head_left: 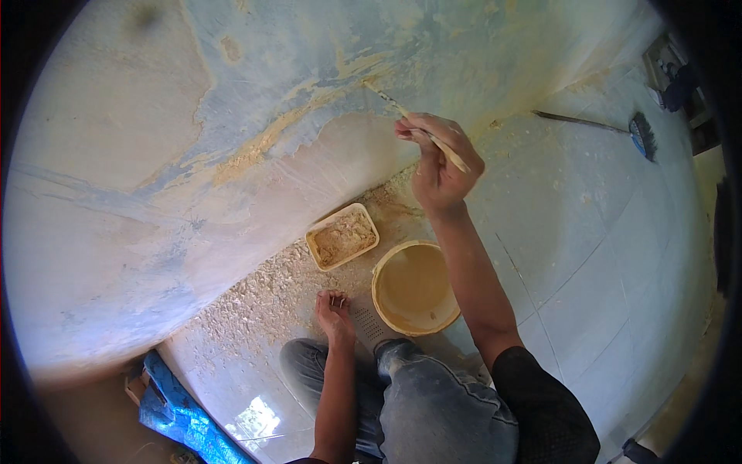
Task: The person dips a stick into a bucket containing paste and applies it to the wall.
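My right hand (446,158) is raised in front of the wall (255,93), pinching a slim, pale-handled tool (394,104). The tool's narrow tip meets the wall at a yellowish smear in the peeling blue-grey paint; whether it is a brush or a blade is too small to tell. Low by my bent knee, my left hand (334,315) has its fingers curled in, with nothing visible in them. Between the hands stand a round yellowish bucket (377,298) with tan liquid inside and a rectangular tub (311,246) holding crumbly tan material.
Flakes and crumbs (259,290) litter the floor along the wall's foot. A brush with a long dark handle (580,120) lies at the far right on the tiled floor (572,232). A crumpled blue plastic sheet (182,417) is at the lower left.
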Tool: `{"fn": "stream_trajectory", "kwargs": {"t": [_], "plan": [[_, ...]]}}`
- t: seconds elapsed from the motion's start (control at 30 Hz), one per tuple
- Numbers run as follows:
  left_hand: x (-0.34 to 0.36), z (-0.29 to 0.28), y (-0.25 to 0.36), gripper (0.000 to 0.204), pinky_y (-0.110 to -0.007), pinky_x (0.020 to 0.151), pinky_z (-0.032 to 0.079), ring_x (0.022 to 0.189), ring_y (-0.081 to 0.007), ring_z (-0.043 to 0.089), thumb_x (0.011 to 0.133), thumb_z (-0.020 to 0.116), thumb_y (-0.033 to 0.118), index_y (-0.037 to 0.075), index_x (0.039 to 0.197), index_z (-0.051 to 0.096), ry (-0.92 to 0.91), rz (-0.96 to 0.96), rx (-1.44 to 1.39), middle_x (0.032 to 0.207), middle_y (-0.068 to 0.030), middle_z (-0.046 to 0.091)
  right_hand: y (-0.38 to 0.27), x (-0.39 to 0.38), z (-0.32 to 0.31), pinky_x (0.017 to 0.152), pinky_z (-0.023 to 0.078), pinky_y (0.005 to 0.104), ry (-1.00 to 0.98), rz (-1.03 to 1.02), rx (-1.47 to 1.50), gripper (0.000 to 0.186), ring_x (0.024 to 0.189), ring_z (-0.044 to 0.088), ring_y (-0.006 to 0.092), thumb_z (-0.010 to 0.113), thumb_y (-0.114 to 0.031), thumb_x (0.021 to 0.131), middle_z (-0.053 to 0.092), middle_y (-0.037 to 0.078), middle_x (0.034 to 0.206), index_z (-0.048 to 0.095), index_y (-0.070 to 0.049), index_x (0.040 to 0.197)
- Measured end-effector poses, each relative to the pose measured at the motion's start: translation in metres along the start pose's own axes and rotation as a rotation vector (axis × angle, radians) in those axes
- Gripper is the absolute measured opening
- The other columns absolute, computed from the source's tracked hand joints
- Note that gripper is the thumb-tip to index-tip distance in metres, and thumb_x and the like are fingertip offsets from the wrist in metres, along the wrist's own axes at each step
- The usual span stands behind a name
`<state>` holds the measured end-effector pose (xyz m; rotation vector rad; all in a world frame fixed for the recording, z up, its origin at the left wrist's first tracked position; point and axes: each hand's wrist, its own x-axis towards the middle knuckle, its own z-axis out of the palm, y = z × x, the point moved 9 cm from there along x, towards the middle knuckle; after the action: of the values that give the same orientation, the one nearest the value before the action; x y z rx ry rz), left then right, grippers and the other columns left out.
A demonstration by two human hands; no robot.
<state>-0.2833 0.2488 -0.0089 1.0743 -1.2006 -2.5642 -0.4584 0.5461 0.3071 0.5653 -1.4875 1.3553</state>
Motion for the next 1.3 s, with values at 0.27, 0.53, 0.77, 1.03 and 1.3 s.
{"fn": "stream_trajectory", "kwargs": {"t": [0.27, 0.53, 0.77, 1.03, 1.3], "plan": [[-0.001, 0.003, 0.002, 0.013, -0.031, 0.074, 0.047, 0.078, -0.0167, 0.057, 0.096, 0.053, 0.022, 0.012, 0.087, 0.053, -0.005, 0.002, -0.005, 0.082, -0.0020, 0.058, 0.001, -0.002, -0.002, 0.068, 0.062, 0.0328, 0.026, 0.024, 0.009, 0.019, 0.083, 0.070, 0.0242, 0.048, 0.010, 0.092, 0.065, 0.019, 0.096, 0.060, 0.006, 0.107], [-0.002, 0.005, 0.000, 0.014, -0.031, 0.073, 0.046, 0.078, -0.0168, 0.057, 0.096, 0.052, 0.021, 0.012, 0.086, 0.053, -0.016, -0.023, 0.004, 0.082, -0.0021, 0.057, -0.001, -0.005, -0.006, 0.069, 0.059, 0.0298, 0.086, 0.045, -0.010, 0.017, 0.080, 0.070, 0.0212, 0.056, 0.009, 0.089, 0.068, 0.016, 0.092, 0.064, 0.003, 0.102], [-0.002, 0.007, 0.000, 0.014, -0.030, 0.073, 0.046, 0.077, -0.0171, 0.057, 0.096, 0.052, 0.021, 0.012, 0.086, 0.053, -0.017, -0.022, 0.003, 0.082, -0.0021, 0.057, 0.000, -0.006, -0.002, 0.069, 0.059, 0.0297, 0.078, 0.034, -0.026, 0.018, 0.081, 0.070, 0.0208, 0.056, 0.008, 0.089, 0.069, 0.016, 0.092, 0.063, 0.002, 0.104], [-0.002, 0.006, 0.000, 0.014, -0.030, 0.074, 0.045, 0.078, -0.0167, 0.057, 0.096, 0.053, 0.021, 0.012, 0.086, 0.053, -0.029, -0.022, -0.006, 0.082, -0.0016, 0.057, 0.000, -0.008, 0.001, 0.068, 0.063, 0.0328, 0.018, -0.030, -0.052, 0.017, 0.086, 0.069, 0.0250, 0.047, 0.007, 0.094, 0.064, 0.020, 0.100, 0.058, 0.007, 0.107], [-0.002, 0.005, -0.002, 0.014, -0.031, 0.074, 0.046, 0.078, -0.0166, 0.057, 0.096, 0.053, 0.022, 0.012, 0.087, 0.053, -0.011, -0.026, 0.000, 0.082, -0.0017, 0.057, -0.007, -0.001, -0.002, 0.068, 0.061, 0.0319, 0.022, -0.067, -0.090, 0.017, 0.081, 0.069, 0.0230, 0.049, 0.008, 0.093, 0.065, 0.019, 0.096, 0.059, 0.006, 0.106]]}}
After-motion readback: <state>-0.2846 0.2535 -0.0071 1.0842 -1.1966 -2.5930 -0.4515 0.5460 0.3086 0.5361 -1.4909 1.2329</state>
